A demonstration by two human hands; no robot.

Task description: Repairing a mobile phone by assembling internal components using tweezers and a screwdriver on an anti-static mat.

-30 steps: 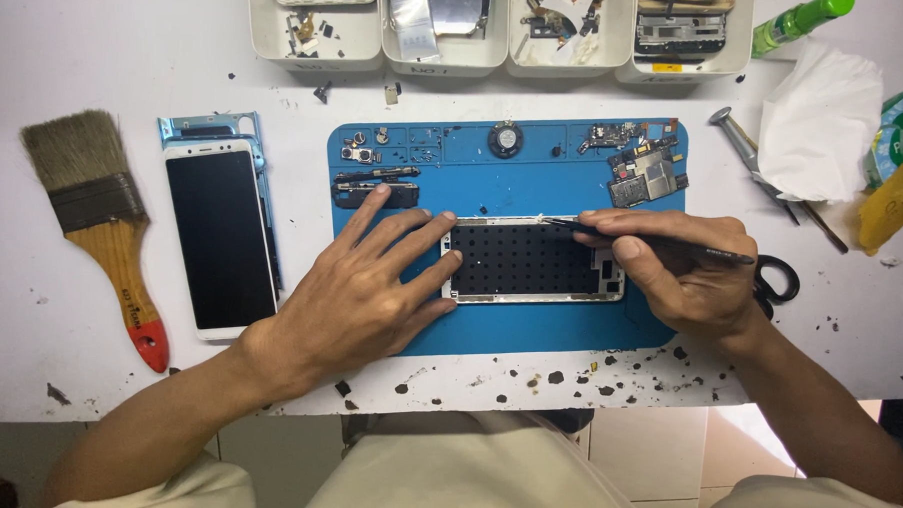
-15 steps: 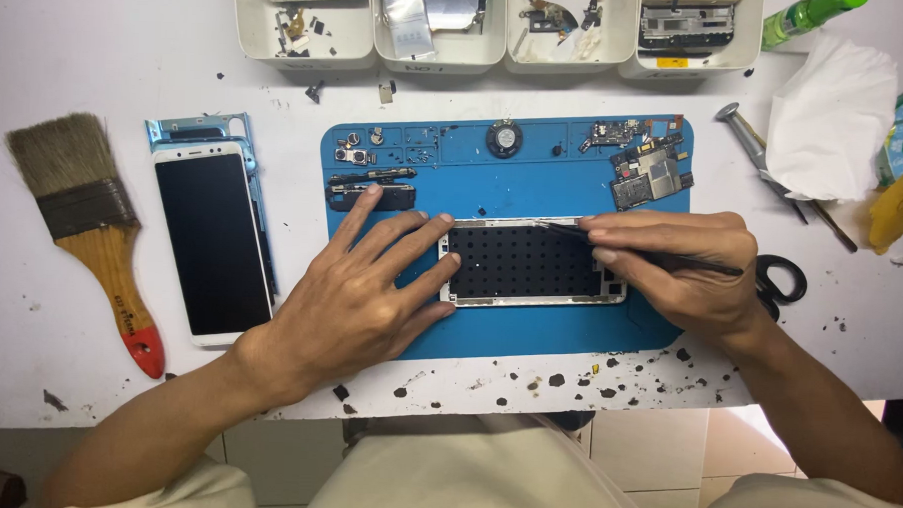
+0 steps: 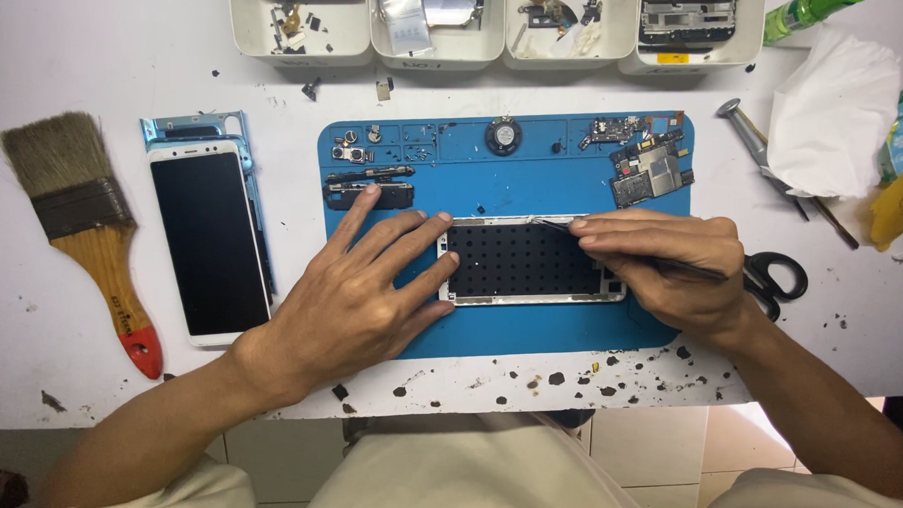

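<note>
An opened phone frame (image 3: 527,261), dark inside with rows of small dots, lies across the middle of a blue work mat (image 3: 504,176). My left hand (image 3: 355,291) rests flat on the mat, fingers spread, with the fingertips pressing the frame's left end. My right hand (image 3: 671,267) covers the frame's right end and grips thin metal tweezers (image 3: 558,225), whose tip touches the frame's top edge. Small parts lie on the mat's upper part: a circuit board (image 3: 651,173), a round speaker (image 3: 503,136), dark strips (image 3: 369,186).
A phone with a black screen (image 3: 210,241) lies left of the mat on a metal frame. Further left is a wooden paintbrush (image 3: 87,226). White parts trays (image 3: 489,25) line the back edge. Scissors (image 3: 776,275), a white tissue (image 3: 832,112) and a screwdriver (image 3: 751,139) sit at right.
The view shifted slightly. My right hand has slid a little left along the frame's top edge with the tweezers. My left hand stays pressed on the frame's left end.
</note>
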